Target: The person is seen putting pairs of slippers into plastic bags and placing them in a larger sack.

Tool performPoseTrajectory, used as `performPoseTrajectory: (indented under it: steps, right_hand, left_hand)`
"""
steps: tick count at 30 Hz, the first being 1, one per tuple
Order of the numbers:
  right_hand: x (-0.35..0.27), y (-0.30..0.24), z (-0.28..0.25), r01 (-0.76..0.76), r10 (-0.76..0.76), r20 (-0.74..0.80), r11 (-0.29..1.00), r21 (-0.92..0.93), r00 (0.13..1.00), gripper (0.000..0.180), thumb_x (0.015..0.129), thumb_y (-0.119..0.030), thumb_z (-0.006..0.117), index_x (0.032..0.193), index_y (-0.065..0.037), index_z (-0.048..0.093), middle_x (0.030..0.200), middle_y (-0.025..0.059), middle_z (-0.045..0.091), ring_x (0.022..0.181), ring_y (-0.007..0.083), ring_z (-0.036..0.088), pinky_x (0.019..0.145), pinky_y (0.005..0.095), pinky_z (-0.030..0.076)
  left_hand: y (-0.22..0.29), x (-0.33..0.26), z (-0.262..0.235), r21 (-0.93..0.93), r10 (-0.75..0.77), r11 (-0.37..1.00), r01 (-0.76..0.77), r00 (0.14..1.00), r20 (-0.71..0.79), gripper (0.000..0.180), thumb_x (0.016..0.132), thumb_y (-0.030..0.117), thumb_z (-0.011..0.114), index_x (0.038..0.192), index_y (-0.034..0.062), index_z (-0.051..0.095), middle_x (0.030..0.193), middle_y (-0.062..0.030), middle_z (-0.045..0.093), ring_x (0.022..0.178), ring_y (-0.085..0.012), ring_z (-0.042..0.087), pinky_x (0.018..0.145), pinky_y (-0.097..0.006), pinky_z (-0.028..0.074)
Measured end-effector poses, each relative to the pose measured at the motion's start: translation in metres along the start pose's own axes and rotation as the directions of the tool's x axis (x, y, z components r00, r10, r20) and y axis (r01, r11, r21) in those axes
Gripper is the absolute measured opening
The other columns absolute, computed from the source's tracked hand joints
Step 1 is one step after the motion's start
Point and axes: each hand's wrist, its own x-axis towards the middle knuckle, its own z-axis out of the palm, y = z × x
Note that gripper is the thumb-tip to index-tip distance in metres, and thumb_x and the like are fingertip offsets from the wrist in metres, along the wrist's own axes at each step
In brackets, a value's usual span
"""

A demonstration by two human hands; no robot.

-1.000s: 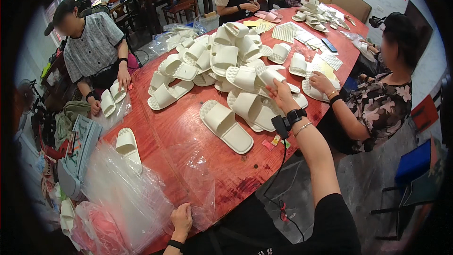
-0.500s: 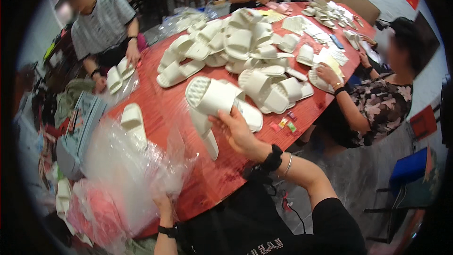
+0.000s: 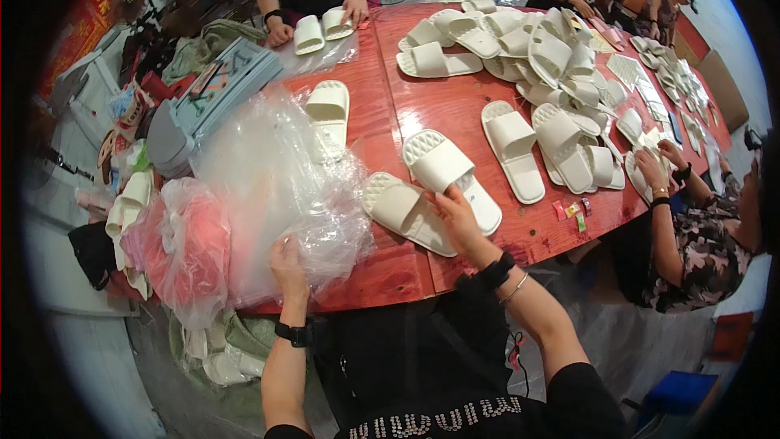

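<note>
Beside the near edge of the red table, my left hand [image 3: 289,267] is closed on the edge of a clear plastic bag [image 3: 268,187] in a loose heap of such bags. My right hand [image 3: 460,223] grips a white slipper [image 3: 443,164] at the inner side of its strap. A second white slipper [image 3: 406,211] lies beside it, partly behind my fingers, with its toe pointing the same way. Another white slipper [image 3: 328,118] rests alone at the far edge of the bags. Farther right, a single slipper [image 3: 513,150] lies next to the pile.
A large pile of white slippers [image 3: 561,49] covers the table's far right. Small coloured packets [image 3: 574,210] lie near the right edge. A grey-blue crate [image 3: 223,85] and a pink bundle in plastic [image 3: 191,236] stand left. Co-workers' hands [image 3: 354,6] handle slippers across the table.
My right hand has lowered the slipper beside its mate on the table. The view has swung left. My left hand stays at the plastic bags.
</note>
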Motion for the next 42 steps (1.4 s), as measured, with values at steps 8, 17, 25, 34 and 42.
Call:
performPoseTrajectory:
  steps: [8,17,25,34,42]
  right_hand:
    - [0.033,-0.001,-0.038,-0.071,0.124,0.1,0.905,-0.419,0.987,0.049,0.085,-0.009,0.051,0.13,-0.002,0.035,0.117,0.0082,0.05,0.096,0.0146,0.053,0.082,0.0261,0.044]
    - [-0.047,-0.021,0.03,0.619,-0.582,0.496,0.016,-0.785,0.644,0.046,0.071,-0.008,0.061,0.116,-0.008,0.05,0.121,0.0164,0.046,0.113,0.0309,0.043,0.095,0.0396,0.034]
    - [-0.086,-0.057,0.054,0.548,-0.412,0.771,-0.543,-0.636,0.486,0.02,0.069,-0.021,0.06,0.089,-0.021,0.056,0.135,0.0012,0.04,0.127,0.0252,0.03,0.102,0.0561,0.01]
    - [-0.093,-0.109,0.008,0.353,-0.337,0.639,-0.614,-0.706,0.692,0.026,0.069,-0.014,0.059,0.095,-0.015,0.061,0.115,0.0039,0.053,0.111,0.0225,0.046,0.094,0.054,0.026]
    - [-0.119,-0.106,-0.014,0.51,-0.233,0.586,-0.315,-0.801,0.776,0.043,0.064,-0.002,0.06,0.106,-0.007,0.055,0.11,0.0074,0.055,0.086,0.0248,0.057,0.069,0.0322,0.047]
  left_hand:
    - [0.041,0.026,-0.012,-0.403,-0.228,0.902,0.153,0.963,-0.145,0.016,0.086,0.022,0.056,0.093,0.0082,0.054,0.069,0.0039,0.044,0.056,-0.0042,0.039,0.047,-0.018,0.03]
    - [0.071,0.017,0.038,-0.279,0.014,0.96,0.01,0.996,0.085,0.018,0.088,0.021,0.052,0.098,0.0059,0.056,0.07,0.0027,0.048,0.055,-0.0049,0.042,0.047,-0.019,0.034]
    - [0.11,-0.025,0.119,-0.201,0.335,0.941,-0.272,0.833,0.441,0.014,0.083,0.011,0.056,0.089,-0.0006,0.06,0.074,-0.0066,0.06,0.06,-0.0127,0.054,0.053,-0.025,0.042]
    - [0.126,-0.033,0.145,-0.303,0.185,0.943,0.138,0.54,0.821,0.01,0.083,0.012,0.059,0.083,0.0026,0.06,0.103,-0.0046,0.056,0.095,-0.0112,0.05,0.085,-0.025,0.038]
    - [0.122,-0.034,0.128,-0.057,0.022,0.797,0.602,0.065,0.998,0.015,0.088,0.015,0.053,0.095,0.0027,0.058,0.129,-0.0135,0.044,0.113,-0.0196,0.047,0.093,-0.031,0.037]
